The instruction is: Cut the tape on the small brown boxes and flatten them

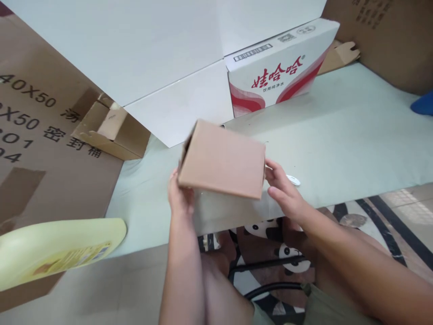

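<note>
A small brown cardboard box (223,160) is held tilted above the pale green tabletop, with a plain face turned up to me. My left hand (181,196) grips its left end from below, near a dark gap along the edge; some fingers are hidden under the box. Against the right end rest the fingertips of my right hand (286,189), its thumb apart from the other fingers. Just beyond that hand lies a small white oval object (293,180) on the table.
A white-and-red carton (270,85) stands beside white panels (182,99) at the back. On the left are an open cardboard box (131,135), a large printed carton (20,149) and a pale yellow bottle (64,248). Something blue (422,104) shows at the right edge.
</note>
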`<state>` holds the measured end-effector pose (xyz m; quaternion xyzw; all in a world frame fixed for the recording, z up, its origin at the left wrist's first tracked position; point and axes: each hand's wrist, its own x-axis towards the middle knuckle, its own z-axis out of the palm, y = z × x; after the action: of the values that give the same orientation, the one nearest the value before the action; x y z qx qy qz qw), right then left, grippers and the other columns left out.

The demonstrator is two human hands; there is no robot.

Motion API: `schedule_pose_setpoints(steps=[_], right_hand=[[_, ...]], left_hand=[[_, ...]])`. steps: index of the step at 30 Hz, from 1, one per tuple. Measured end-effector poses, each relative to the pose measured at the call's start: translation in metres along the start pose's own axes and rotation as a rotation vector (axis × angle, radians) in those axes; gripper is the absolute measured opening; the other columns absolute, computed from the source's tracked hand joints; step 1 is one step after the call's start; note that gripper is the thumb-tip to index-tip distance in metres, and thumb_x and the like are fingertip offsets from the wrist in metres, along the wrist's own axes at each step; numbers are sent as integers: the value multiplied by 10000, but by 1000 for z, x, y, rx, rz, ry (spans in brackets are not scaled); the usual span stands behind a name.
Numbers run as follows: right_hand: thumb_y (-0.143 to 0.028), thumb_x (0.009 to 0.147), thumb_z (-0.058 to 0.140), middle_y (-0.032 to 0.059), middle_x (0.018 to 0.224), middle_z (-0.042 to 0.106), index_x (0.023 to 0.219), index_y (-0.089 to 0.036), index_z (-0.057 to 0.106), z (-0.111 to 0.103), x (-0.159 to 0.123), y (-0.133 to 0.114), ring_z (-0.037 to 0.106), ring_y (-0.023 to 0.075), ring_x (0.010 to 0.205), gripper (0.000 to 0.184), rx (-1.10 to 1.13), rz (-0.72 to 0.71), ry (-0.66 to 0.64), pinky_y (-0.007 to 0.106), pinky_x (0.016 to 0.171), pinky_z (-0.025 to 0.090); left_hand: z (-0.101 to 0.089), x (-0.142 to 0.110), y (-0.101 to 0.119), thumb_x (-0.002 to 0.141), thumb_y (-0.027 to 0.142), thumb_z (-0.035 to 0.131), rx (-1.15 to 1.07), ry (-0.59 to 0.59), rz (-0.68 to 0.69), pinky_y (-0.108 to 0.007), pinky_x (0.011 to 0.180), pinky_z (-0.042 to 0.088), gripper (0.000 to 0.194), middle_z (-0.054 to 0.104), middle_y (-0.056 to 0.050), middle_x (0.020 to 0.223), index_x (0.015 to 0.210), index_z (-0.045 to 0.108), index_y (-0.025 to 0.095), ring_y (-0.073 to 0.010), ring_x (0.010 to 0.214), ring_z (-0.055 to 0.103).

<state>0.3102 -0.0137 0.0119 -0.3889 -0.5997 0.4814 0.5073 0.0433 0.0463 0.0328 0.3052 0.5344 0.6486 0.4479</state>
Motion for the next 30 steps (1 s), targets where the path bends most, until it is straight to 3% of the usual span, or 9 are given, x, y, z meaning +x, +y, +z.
schedule_pose_setpoints(steps=[3, 6, 12, 14, 16, 19, 24, 27, 30], right_hand=[[-617, 949, 538, 48, 1677, 307, 1463, -359, 487, -1, -1, -1, 256, 316, 1551, 578, -132, -102, -50, 558, 1250, 231], [-597, 959, 535, 36, 1690, 273, 1491, -383, 461, -4, -1, 4, 200, 306, 1570, 578, -163, -107, -67, 579, 1258, 183], [-625, 966, 491, 60, 1591, 462, 1331, -339, 607, -8, 0, 1, 299, 313, 1534, 479, -115, -103, -95, 561, 1206, 317], [-570, 978, 492, 85, 1475, 585, 1238, -296, 647, -11, 2, -3, 434, 314, 1454, 408, -177, -109, -41, 525, 1145, 408], [-455, 977, 504, 105, 1271, 700, 1139, -258, 668, -16, 5, -4, 614, 305, 1240, 304, -348, -67, 101, 485, 1019, 504], [-329, 893, 559, 126, 1059, 722, 1064, -215, 679, -29, 10, 6, 658, 315, 995, 238, -760, 67, 291, 472, 859, 529], [-315, 843, 592, 148, 956, 678, 890, -203, 691, -41, 13, 29, 593, 307, 880, 157, -1168, 163, 170, 430, 735, 484], [-305, 889, 533, 99, 803, 663, 830, -214, 646, -39, 16, 26, 584, 254, 748, 157, -1037, 198, 170, 364, 639, 442], [-343, 959, 432, 25, 688, 623, 874, -220, 622, -32, 16, 11, 563, 189, 607, 242, -666, 206, 120, 318, 596, 435]], left_hand=[[9, -7, -9, 760, 594, 662, 39, -129, -260, -316, 696, 560, 445, 756, -73, 941, 967, 714, 203, -259, 930, 713], [13, -14, -17, 744, 635, 661, 58, -206, -384, -377, 822, 579, 518, 774, -106, 1032, 988, 731, 183, -308, 1052, 707], [0, -13, -22, 626, 539, 786, -49, -313, -420, -466, 964, 560, 495, 783, -105, 947, 960, 709, 182, -363, 1108, 698], [-4, -9, -23, 640, 495, 800, -70, -327, -428, -455, 942, 573, 462, 778, -98, 905, 966, 701, 182, -353, 1080, 710], [-6, -6, -22, 647, 485, 816, -125, -316, -403, -425, 873, 600, 461, 776, -82, 894, 982, 701, 190, -324, 1001, 734], [-7, -4, -18, 646, 496, 834, -260, -288, -354, -387, 789, 617, 484, 779, -55, 950, 1021, 710, 215, -270, 898, 744], [-13, -3, -12, 703, 536, 784, -347, -297, -333, -427, 827, 598, 482, 763, -75, 1058, 1065, 706, 226, -297, 993, 716], [-17, 0, -13, 698, 522, 793, -339, -298, -318, -421, 807, 594, 487, 759, -83, 1021, 1067, 706, 217, -298, 966, 712], [-21, 3, -13, 687, 503, 803, -334, -284, -318, -413, 800, 591, 484, 760, -80, 1016, 1059, 706, 210, -285, 934, 715]])
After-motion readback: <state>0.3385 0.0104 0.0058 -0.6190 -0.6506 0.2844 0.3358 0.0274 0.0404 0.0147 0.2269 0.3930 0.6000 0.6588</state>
